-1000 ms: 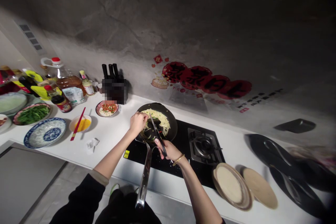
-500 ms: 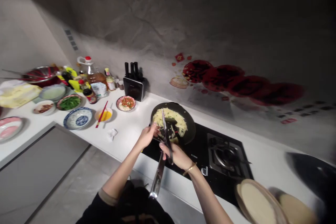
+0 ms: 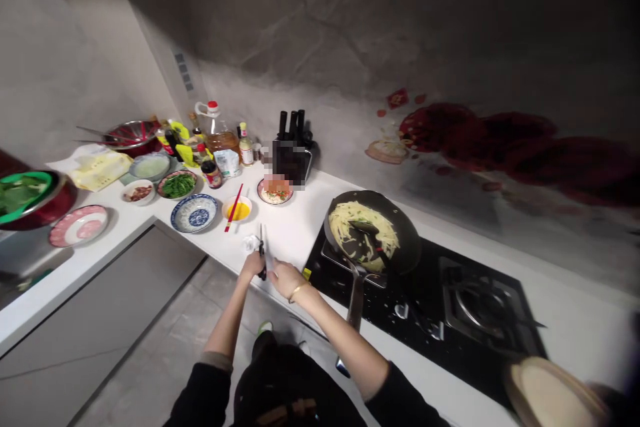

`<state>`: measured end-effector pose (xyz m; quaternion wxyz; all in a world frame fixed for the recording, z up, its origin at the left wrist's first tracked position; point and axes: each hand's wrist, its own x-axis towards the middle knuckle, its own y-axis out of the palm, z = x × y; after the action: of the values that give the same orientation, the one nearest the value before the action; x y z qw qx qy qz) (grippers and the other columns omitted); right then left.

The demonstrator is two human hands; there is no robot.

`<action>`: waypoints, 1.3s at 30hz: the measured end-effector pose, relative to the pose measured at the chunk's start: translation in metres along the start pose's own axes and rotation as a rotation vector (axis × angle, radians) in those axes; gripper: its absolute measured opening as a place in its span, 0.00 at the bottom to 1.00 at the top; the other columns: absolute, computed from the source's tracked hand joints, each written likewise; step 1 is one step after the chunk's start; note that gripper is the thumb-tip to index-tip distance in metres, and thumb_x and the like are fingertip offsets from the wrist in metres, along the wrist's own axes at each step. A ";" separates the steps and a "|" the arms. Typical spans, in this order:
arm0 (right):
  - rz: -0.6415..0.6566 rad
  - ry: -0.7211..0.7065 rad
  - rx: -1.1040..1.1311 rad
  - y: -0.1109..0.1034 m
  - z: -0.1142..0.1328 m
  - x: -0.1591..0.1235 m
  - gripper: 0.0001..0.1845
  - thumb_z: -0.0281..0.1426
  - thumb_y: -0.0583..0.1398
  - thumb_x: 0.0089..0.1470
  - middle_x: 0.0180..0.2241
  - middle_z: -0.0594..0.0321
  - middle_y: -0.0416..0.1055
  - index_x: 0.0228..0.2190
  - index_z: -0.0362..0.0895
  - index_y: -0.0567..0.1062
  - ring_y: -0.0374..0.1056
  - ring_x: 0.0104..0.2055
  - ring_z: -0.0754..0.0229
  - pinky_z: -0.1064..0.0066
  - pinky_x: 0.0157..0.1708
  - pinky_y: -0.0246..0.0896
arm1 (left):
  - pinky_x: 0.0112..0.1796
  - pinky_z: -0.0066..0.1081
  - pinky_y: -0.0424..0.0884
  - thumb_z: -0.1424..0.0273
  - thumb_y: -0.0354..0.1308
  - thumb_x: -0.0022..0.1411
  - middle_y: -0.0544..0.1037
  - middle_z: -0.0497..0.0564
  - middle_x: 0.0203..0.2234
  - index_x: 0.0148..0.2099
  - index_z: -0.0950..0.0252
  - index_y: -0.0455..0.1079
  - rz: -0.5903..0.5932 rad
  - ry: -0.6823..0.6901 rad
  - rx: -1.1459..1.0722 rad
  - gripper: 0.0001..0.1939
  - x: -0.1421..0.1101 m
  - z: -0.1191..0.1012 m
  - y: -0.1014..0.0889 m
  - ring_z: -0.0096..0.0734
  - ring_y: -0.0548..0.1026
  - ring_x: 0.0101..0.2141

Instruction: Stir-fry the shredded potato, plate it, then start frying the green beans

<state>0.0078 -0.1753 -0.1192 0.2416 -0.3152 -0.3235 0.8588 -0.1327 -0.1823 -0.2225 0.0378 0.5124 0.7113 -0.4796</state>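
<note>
My left hand [image 3: 251, 265] and my right hand [image 3: 286, 278] meet over the white counter's front edge, left of the stove. Between them a pair of scissors [image 3: 261, 248] stands with its blades pointing away from me. Both hands are curled at its black handles, though the exact grip is small and hard to see. A crumpled white scrap [image 3: 249, 243] lies just beyond my left hand. To the right, a black wok [image 3: 407, 240] of pale shredded food with a dark spatula [image 3: 364, 230] in it sits on the stove, its long metal handle reaching toward me.
Small dishes line the counter [image 3: 300, 227]: a bowl of beaten egg with red chopsticks [image 3: 237, 208], a blue patterned plate [image 3: 193, 213], greens [image 3: 178, 184], a chilli dish [image 3: 275, 191]. Bottles and a knife block [image 3: 293, 153] stand at the wall. A second gas burner [image 3: 480, 300] sits on the right.
Both hands have left the wok and moved left to the counter edge, carrying the scissors along. My view has swung left, showing more of the side counter.
</note>
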 end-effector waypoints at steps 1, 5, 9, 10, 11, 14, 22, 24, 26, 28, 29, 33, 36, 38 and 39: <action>-0.068 0.016 -0.034 -0.010 -0.010 -0.014 0.19 0.31 0.52 0.57 0.48 0.48 0.70 0.49 0.40 0.69 0.66 0.50 0.52 0.66 0.47 0.58 | 0.42 0.39 0.71 0.64 0.54 0.61 0.71 0.54 0.45 0.51 0.66 0.65 -0.029 -0.006 0.055 0.17 0.005 0.000 0.002 0.34 0.72 0.42; -0.580 0.390 -0.337 -0.052 -0.078 -0.085 0.23 0.35 0.50 0.58 0.51 0.47 0.67 0.53 0.41 0.64 0.62 0.52 0.49 0.61 0.49 0.56 | 0.42 0.45 0.67 0.66 0.49 0.63 0.67 0.65 0.48 0.52 0.73 0.63 -0.194 -0.010 0.233 0.19 0.009 -0.005 0.015 0.45 0.71 0.45; -0.584 0.965 -0.408 -0.066 -0.150 -0.135 0.27 0.39 0.51 0.58 0.45 0.42 0.69 0.55 0.36 0.61 0.67 0.46 0.43 0.56 0.39 0.61 | 0.39 0.52 0.63 0.63 0.46 0.62 0.60 0.78 0.52 0.57 0.78 0.57 -0.335 0.017 0.334 0.27 -0.006 -0.015 0.026 0.64 0.65 0.49; -0.518 0.971 -0.368 -0.066 -0.162 -0.141 0.27 0.38 0.49 0.59 0.44 0.43 0.69 0.56 0.37 0.60 0.69 0.43 0.45 0.58 0.37 0.62 | 0.40 0.52 0.63 0.61 0.46 0.62 0.59 0.79 0.53 0.58 0.78 0.56 -0.334 0.045 0.322 0.29 -0.014 -0.019 0.030 0.66 0.63 0.51; -0.463 0.936 -0.338 -0.067 -0.172 -0.146 0.27 0.37 0.48 0.60 0.44 0.45 0.70 0.57 0.39 0.58 0.70 0.41 0.48 0.60 0.36 0.62 | 0.40 0.52 0.63 0.59 0.45 0.62 0.60 0.79 0.53 0.58 0.78 0.56 -0.301 0.087 0.289 0.30 -0.024 -0.024 0.036 0.66 0.62 0.52; -0.402 0.772 -0.365 -0.080 -0.186 -0.152 0.25 0.34 0.45 0.61 0.41 0.51 0.73 0.59 0.47 0.58 0.72 0.38 0.52 0.64 0.35 0.63 | 0.41 0.44 0.65 0.52 0.43 0.61 0.71 0.69 0.45 0.49 0.70 0.67 0.020 0.260 0.085 0.29 -0.070 -0.037 0.064 0.55 0.68 0.48; -0.306 0.664 -0.489 -0.171 -0.170 -0.137 0.23 0.31 0.48 0.60 0.42 0.46 0.74 0.55 0.40 0.66 0.71 0.44 0.52 0.66 0.40 0.62 | 0.16 0.24 0.57 0.40 0.51 0.47 0.66 0.42 0.19 0.41 0.62 0.62 0.869 -0.085 -0.936 0.32 -0.187 -0.063 0.148 0.20 0.61 0.13; -0.250 0.636 -0.502 -0.189 -0.165 -0.159 0.21 0.31 0.51 0.58 0.43 0.49 0.74 0.52 0.43 0.70 0.70 0.45 0.51 0.65 0.42 0.62 | 0.14 0.22 0.48 0.40 0.53 0.46 0.60 0.38 0.16 0.37 0.62 0.60 0.823 -0.109 -0.965 0.31 -0.193 -0.068 0.150 0.15 0.52 0.11; -0.182 0.619 -0.530 -0.202 -0.162 -0.190 0.19 0.32 0.53 0.56 0.45 0.54 0.74 0.49 0.48 0.73 0.69 0.47 0.50 0.64 0.44 0.62 | 0.13 0.21 0.45 0.40 0.53 0.46 0.58 0.37 0.15 0.36 0.62 0.59 0.814 -0.120 -0.968 0.30 -0.194 -0.071 0.149 0.14 0.50 0.11; -0.103 0.615 -0.561 -0.208 -0.159 -0.215 0.19 0.31 0.54 0.55 0.45 0.57 0.74 0.47 0.50 0.74 0.69 0.47 0.51 0.65 0.44 0.63 | 0.13 0.21 0.45 0.40 0.54 0.45 0.59 0.37 0.15 0.36 0.62 0.59 0.820 -0.134 -0.968 0.30 -0.193 -0.071 0.148 0.14 0.51 0.10; -0.078 0.614 -0.573 -0.207 -0.158 -0.221 0.19 0.31 0.54 0.55 0.45 0.58 0.74 0.47 0.50 0.74 0.69 0.47 0.51 0.65 0.43 0.63 | 0.13 0.21 0.45 0.40 0.54 0.45 0.59 0.37 0.15 0.36 0.62 0.59 0.823 -0.141 -0.968 0.30 -0.192 -0.070 0.148 0.14 0.51 0.10; -0.181 0.617 -0.607 -0.187 -0.161 -0.187 0.22 0.33 0.49 0.59 0.43 0.54 0.74 0.53 0.47 0.68 0.70 0.45 0.52 0.65 0.41 0.64 | 0.12 0.22 0.48 0.42 0.55 0.45 0.60 0.37 0.14 0.36 0.62 0.59 0.839 -0.141 -0.976 0.29 -0.190 -0.070 0.147 0.16 0.54 0.10; -0.268 0.589 -0.629 -0.173 -0.165 -0.138 0.23 0.32 0.47 0.60 0.41 0.50 0.75 0.55 0.43 0.65 0.71 0.43 0.53 0.67 0.40 0.63 | 0.16 0.26 0.59 0.46 0.59 0.45 0.67 0.42 0.17 0.36 0.64 0.59 0.877 -0.175 -1.006 0.27 -0.185 -0.074 0.144 0.23 0.66 0.15; -0.234 0.522 -0.626 -0.173 -0.165 -0.122 0.22 0.31 0.48 0.60 0.42 0.50 0.74 0.55 0.42 0.65 0.71 0.43 0.54 0.68 0.41 0.62 | 0.18 0.25 0.60 0.51 0.63 0.43 0.69 0.42 0.19 0.37 0.64 0.59 0.888 -0.197 -1.016 0.27 -0.181 -0.080 0.142 0.23 0.68 0.17; -0.206 0.484 -0.621 -0.176 -0.164 -0.124 0.22 0.31 0.48 0.59 0.42 0.51 0.74 0.54 0.43 0.66 0.71 0.44 0.54 0.68 0.41 0.62 | 0.16 0.24 0.57 0.52 0.64 0.42 0.67 0.41 0.19 0.37 0.63 0.59 0.889 -0.196 -1.016 0.27 -0.179 -0.082 0.142 0.20 0.65 0.15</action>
<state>0.2444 -0.0670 -0.0444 0.2890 -0.5322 -0.5313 0.5924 0.0962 -0.2454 -0.1718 0.5315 0.6287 0.5635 -0.0691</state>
